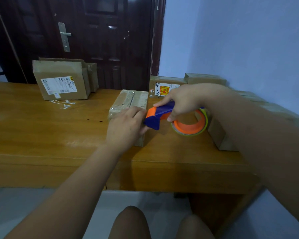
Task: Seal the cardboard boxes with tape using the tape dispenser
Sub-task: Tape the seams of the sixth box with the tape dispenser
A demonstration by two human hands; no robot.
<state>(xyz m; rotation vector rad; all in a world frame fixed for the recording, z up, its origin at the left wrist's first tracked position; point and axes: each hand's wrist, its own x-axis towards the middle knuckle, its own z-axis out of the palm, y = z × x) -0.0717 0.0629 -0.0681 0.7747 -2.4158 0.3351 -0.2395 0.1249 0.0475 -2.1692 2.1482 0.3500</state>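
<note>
Head view: the right grip [181, 102] is clamped round the dispenser [160, 116], whose blue head meets the near right edge of the box [129, 102] on the desk [41, 135]. The left grip [126, 125] rests loosely spread on that box, fingertips beside the dispenser head.

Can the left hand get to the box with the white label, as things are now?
Probably yes: only tape scraps lie on the table between the left hand and the labelled box.
</note>
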